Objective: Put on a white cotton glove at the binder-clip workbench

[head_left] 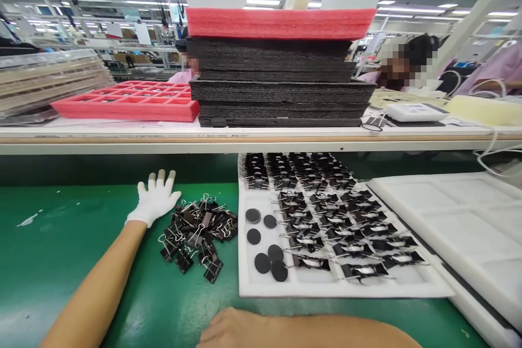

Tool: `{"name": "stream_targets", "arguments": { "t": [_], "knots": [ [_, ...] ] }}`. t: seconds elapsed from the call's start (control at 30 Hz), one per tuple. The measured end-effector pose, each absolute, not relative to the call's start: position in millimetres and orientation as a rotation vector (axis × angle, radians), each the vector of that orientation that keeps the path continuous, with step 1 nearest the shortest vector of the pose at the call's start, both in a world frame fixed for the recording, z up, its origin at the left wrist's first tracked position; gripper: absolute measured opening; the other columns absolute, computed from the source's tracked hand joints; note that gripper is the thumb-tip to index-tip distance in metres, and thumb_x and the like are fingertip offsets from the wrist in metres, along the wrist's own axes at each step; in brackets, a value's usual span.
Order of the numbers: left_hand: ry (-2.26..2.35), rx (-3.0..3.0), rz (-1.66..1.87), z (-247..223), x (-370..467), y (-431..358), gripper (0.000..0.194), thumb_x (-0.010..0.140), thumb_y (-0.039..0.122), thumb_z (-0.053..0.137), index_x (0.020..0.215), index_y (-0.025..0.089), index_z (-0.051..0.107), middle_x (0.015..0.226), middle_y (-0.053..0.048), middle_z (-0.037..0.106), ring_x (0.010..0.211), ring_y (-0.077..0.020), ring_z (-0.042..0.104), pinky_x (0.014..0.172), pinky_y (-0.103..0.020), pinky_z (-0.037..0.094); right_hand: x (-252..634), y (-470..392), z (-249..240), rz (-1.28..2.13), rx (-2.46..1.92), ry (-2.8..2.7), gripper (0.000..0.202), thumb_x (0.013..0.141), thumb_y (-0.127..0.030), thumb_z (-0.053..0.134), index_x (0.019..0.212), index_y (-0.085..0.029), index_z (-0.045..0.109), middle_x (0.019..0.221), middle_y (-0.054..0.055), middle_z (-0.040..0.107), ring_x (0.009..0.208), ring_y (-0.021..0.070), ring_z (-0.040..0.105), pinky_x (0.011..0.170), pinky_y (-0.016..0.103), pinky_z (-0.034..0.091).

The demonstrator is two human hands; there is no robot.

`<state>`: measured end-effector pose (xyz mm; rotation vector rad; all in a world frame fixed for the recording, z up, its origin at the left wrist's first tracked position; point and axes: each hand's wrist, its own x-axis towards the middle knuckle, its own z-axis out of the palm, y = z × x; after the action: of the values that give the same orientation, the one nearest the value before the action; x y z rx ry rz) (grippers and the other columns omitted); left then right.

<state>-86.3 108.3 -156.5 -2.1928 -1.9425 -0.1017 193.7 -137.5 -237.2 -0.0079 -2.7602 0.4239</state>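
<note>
My left hand (155, 198), in a white glove, lies spread on the green table (81, 261), its thumb beside a pile of black binder clips (199, 228). It holds nothing. At the bottom centre my right hand (228, 329) is bare and bent near the table's front, its fingers mostly out of sight below the frame. A white foam tray (305, 287) to the right bears rows of black clips (304, 225) gripping pieces. Several black discs (262, 263) sit loose in its left column.
Another white tray (457, 212) lies at the right. Above the table's back edge runs a shelf (122, 147) with stacked black foam (281, 98), red foam trays (130, 111) and cables. People sit behind it.
</note>
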Motion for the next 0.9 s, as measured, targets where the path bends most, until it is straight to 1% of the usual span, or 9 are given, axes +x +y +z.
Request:
{"name": "stream_targets", "arguments": {
  "t": [0.17,0.23,0.3,0.37,0.43,0.53,0.57,0.73,0.9],
  "knots": [
    [-1.947,-2.185,-0.136,-157,-85,105,0.074,0.102,0.044,0.033,0.169,0.015,0.025,0.173,-0.023,0.023,0.156,-0.0480,0.020,0.119,-0.073,0.017,188,-146,-239,0.304,-0.088,-2.712,0.012,0.113,-0.035,0.051,0.113,-0.024,0.057,0.084,-0.006,0.063,0.074,0.0097,0.056,0.062,0.024,0.040],
    [-1.922,-2.183,-0.137,-158,-85,104,0.074,0.101,0.043,0.035,0.168,0.015,0.027,0.172,-0.023,0.025,0.156,-0.0479,0.022,0.118,-0.072,0.019,185,-150,-238,0.233,-0.121,-2.628,0.014,0.113,-0.035,0.050,0.107,-0.025,0.057,0.074,-0.007,0.055,0.069,0.0109,0.052,0.058,0.026,0.036],
    [-1.914,-2.186,-0.127,-159,-84,102,0.074,0.100,0.045,0.039,0.167,0.016,0.032,0.171,-0.021,0.028,0.155,-0.0458,0.025,0.119,-0.067,0.024,183,-154,-235,0.170,-0.168,-2.558,0.018,0.114,-0.036,0.049,0.101,-0.024,0.055,0.069,-0.007,0.048,0.064,0.0121,0.047,0.054,0.028,0.032],
    [-1.937,-2.184,-0.146,-160,-83,99,0.073,0.100,0.048,0.040,0.166,0.018,0.034,0.170,-0.018,0.033,0.155,-0.0412,0.028,0.121,-0.061,0.028,183,-157,-229,0.153,-0.186,-2.548,0.020,0.114,-0.036,0.047,0.100,-0.023,0.054,0.069,-0.007,0.046,0.061,0.0127,0.042,0.054,0.029,0.029],
    [-1.962,-2.175,-0.190,-160,-82,97,0.073,0.101,0.054,0.038,0.165,0.019,0.034,0.169,-0.015,0.036,0.155,-0.0378,0.031,0.123,-0.057,0.029,183,-158,-220,0.157,-0.170,-2.532,0.023,0.116,-0.032,0.040,0.099,-0.022,0.053,0.069,-0.006,0.046,0.060,0.0131,0.040,0.054,0.030,0.028],
    [-1.971,-2.160,-0.251,-160,-79,91,0.074,0.102,0.059,0.037,0.165,0.020,0.036,0.168,-0.015,0.037,0.155,-0.0379,0.030,0.125,-0.057,0.028,182,-160,-208,0.158,-0.178,-2.465,0.038,0.118,-0.028,0.024,0.092,-0.021,0.051,0.066,-0.005,0.043,0.057,0.0136,0.038,0.052,0.032,0.025],
    [-1.970,-2.155,-0.268,-160,-78,90,0.073,0.103,0.059,0.037,0.164,0.020,0.037,0.168,-0.015,0.036,0.156,-0.0382,0.030,0.125,-0.057,0.027,182,-161,-205,0.146,-0.189,-2.451,0.040,0.117,-0.026,0.022,0.089,-0.021,0.050,0.065,-0.005,0.042,0.057,0.0136,0.037,0.052,0.032,0.023],
    [-1.976,-2.156,-0.332,-164,-78,86,0.059,0.106,0.053,0.034,0.153,0.022,0.050,0.167,-0.015,0.038,0.157,-0.0379,0.026,0.127,-0.061,0.021,177,-162,-197,-0.014,-0.202,-2.398,0.038,0.114,-0.015,0.029,0.082,-0.021,0.049,0.062,-0.005,0.042,0.054,0.0132,0.037,0.052,0.034,0.021],
    [-1.987,-2.168,-0.364,-169,-80,87,0.046,0.106,0.048,0.040,0.136,0.020,0.061,0.159,-0.015,0.047,0.156,-0.0364,0.028,0.127,-0.063,0.019,177,-162,-192,-0.073,-0.207,-2.373,0.041,0.114,-0.011,0.026,0.082,-0.020,0.049,0.061,-0.005,0.043,0.054,0.0119,0.040,0.054,0.032,0.024]
  ]
}}
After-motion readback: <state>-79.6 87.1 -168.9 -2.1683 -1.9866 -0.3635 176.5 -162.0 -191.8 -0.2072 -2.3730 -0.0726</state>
